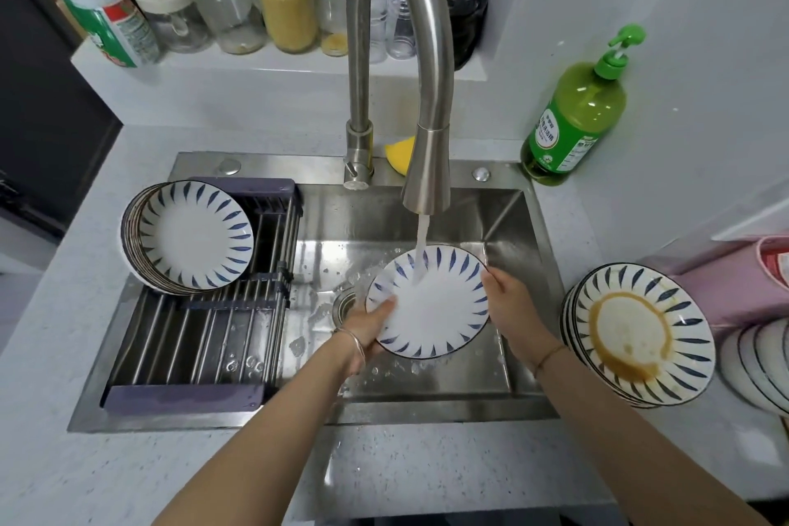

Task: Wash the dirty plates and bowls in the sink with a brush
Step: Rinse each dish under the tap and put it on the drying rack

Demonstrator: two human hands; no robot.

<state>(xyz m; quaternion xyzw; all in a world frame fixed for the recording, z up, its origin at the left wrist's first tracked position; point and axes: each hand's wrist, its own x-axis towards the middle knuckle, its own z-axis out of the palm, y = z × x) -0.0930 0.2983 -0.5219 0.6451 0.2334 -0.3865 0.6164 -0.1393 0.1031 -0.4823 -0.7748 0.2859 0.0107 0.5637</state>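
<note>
Plate [435, 312] held low in the sink [512, 222], face tilted up under the tap [427, 167]. Water [420, 252] hits the upper face and runs off, so likely a rinse. Left hand [371, 327] grips the left rim, thumb on the face, fingers hidden beneath. Right hand [508, 295] pinches the right rim, steadying it. Face looks clean. Washed plates [192, 235] lean in the rack [213, 333] to drain — soiled stack [640, 333] waits on the bench [427, 461], near the right hand. No brush visible.
</note>
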